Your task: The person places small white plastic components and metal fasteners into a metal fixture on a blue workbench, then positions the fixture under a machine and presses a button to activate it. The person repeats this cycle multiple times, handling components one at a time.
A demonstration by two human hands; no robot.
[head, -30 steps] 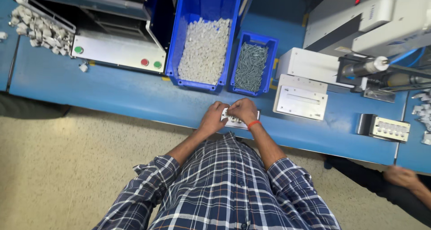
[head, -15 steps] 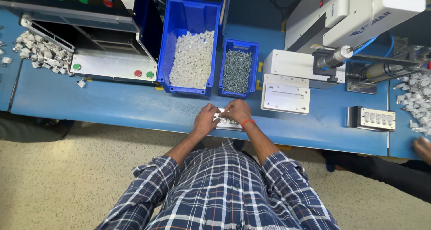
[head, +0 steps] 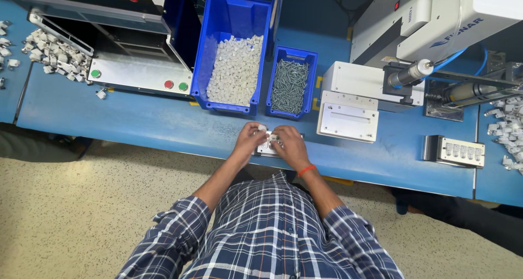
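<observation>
Both my hands rest at the front edge of the blue workbench (head: 136, 124), over a small metal fixture block (head: 269, 146). My left hand (head: 249, 139) pinches a small white plastic part (head: 262, 128) at the block's left end. My right hand (head: 287, 146), with an orange band at the wrist, covers the block's right side, its fingers curled onto small white pieces there. What lies under the right palm is hidden.
Behind the hands stand a large blue bin of white plastic parts (head: 235, 69) and a smaller blue bin of screws (head: 289, 86). A white machine (head: 430, 23) with a white plate (head: 348, 115) is to the right, a control box with buttons (head: 136, 75) to the left, loose white parts (head: 49, 53) beyond.
The view has shifted, so the bench sits higher and more to the left. My hands stay together over the fixture block; the left now pinches a white part.
</observation>
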